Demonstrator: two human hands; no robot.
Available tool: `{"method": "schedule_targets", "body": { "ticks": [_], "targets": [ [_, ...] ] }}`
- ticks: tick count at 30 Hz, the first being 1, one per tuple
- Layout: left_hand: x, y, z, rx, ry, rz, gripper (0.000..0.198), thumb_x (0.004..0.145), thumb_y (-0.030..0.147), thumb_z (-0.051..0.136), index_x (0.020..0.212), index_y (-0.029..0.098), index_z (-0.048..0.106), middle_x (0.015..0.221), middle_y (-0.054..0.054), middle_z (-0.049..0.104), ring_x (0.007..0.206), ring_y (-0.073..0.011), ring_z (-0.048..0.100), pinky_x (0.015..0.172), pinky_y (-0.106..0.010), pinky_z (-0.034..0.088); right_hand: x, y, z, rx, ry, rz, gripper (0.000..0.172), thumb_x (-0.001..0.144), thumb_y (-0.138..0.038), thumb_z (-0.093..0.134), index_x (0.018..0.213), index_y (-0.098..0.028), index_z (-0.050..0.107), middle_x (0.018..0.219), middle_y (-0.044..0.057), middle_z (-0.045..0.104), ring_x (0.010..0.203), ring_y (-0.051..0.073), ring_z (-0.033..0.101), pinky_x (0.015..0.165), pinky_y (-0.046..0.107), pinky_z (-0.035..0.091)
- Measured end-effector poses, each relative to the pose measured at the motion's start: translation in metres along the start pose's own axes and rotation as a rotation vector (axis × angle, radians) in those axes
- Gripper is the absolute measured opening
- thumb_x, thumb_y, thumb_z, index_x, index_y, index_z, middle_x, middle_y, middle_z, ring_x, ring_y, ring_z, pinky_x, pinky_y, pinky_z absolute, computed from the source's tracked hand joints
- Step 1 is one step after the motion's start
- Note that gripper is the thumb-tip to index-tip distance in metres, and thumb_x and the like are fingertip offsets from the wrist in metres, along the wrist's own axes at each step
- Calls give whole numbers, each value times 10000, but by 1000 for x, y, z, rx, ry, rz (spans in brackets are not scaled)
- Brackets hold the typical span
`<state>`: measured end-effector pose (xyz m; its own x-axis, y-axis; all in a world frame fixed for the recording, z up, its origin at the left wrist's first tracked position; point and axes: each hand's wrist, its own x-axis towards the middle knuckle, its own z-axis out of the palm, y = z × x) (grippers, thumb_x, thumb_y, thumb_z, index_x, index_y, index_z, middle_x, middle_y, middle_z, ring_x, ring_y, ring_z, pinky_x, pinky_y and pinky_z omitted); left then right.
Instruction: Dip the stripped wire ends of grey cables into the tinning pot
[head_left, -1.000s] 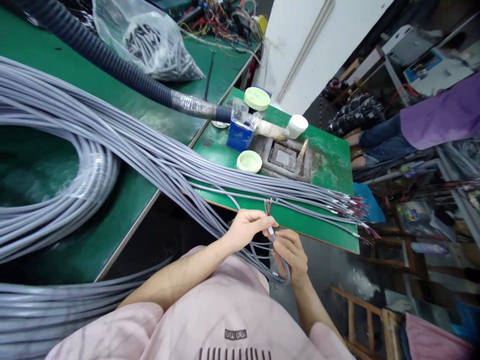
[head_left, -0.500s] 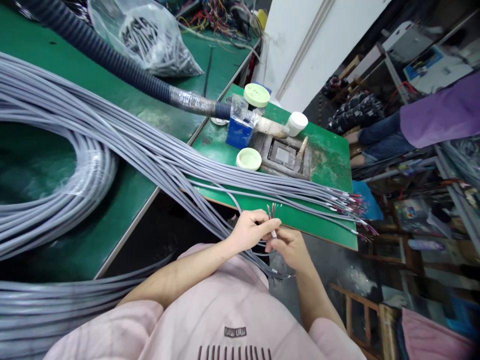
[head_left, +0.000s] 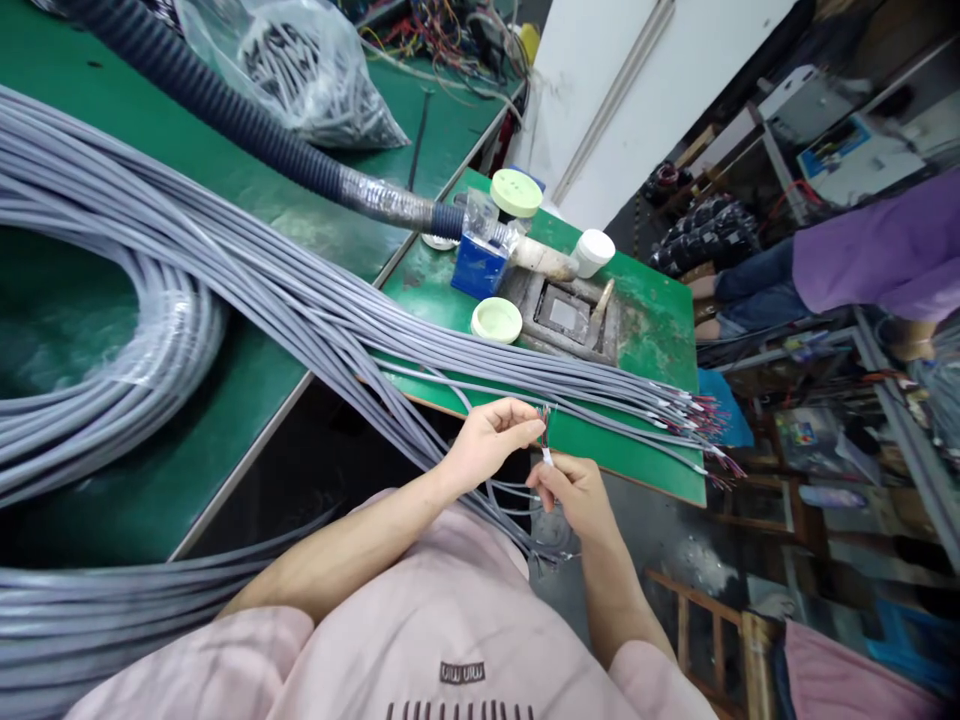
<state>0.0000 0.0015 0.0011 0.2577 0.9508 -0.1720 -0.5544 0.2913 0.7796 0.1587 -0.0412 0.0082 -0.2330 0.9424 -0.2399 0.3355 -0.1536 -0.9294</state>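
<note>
Currently: Wires (head_left: 545, 437) Above Sleeve (head_left: 547, 457)

Wires project upward from the white sleeve. Strands could bend or break if pinched hard or pulled unevenly; a slack lower grip might let the cable twist. The wires lie at the left hand (head_left: 496, 437), its thumb and forefinger narrowed on them. The right hand (head_left: 576, 492) is closed just below the sleeve, around the cable, hidden there. Beyond, the grey bundle (head_left: 480, 350) rests on the green bench (head_left: 654, 308).

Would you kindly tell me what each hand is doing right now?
Left hand: closed, pinching the thin coloured wires.
Right hand: closed, holding the cable end below those wires.
</note>
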Motion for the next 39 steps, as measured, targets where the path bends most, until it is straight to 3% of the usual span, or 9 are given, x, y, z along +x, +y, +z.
{"method": "schedule_targets", "body": {
  "ticks": [5,11,16,24,28,39],
  "targets": [
    [-2,-2,1,-2,3,15,315,623,394,806,649,142,620,567,17,631,528,-83,554,555,-219,449,6,-7,-2,82,-4,34,166,773,-346,631,790,-180,632,512,-45,579,419,85,507,447,207,417],
    [-4,-4,3,42,11,56,318,647,413,790,635,150,612,542,14,631,509,-100,575,548,-235,468,20,-25,-6,89,18,-4,175,820,-354,622,820,-188,568,587,-44,613,429,77,557,442,188,429],
    [-2,-5,0,29,72,77,325,613,406,815,635,143,625,570,13,641,527,-84,563,565,-220,468,28,-31,-6,82,80,-39,187,850,-368,598,821,-188,559,565,-52,600,382,55,505,403,170,367],
    [-1,-11,-1,7,62,89,336,618,430,811,652,147,634,586,7,640,548,-98,572,589,-240,486,30,-22,-2,178,112,-33,203,843,-387,607,847,-190,555,538,-64,573,355,44,452,369,163,318],
    [-2,-11,-1,-5,16,82,341,660,461,781,694,151,643,594,-3,647,560,-119,595,609,-266,502,32,-20,-1,228,106,-30,210,834,-385,611,899,-194,554,545,-63,577,350,46,435,361,166,307],
    [0,-13,-3,-79,69,22,342,610,440,813,682,144,657,592,6,641,561,-94,560,621,-239,468,34,-17,3,308,60,-23,284,827,-374,623,1043,-202,553,538,-70,574,336,41,400,346,158,276]
  ]
}}
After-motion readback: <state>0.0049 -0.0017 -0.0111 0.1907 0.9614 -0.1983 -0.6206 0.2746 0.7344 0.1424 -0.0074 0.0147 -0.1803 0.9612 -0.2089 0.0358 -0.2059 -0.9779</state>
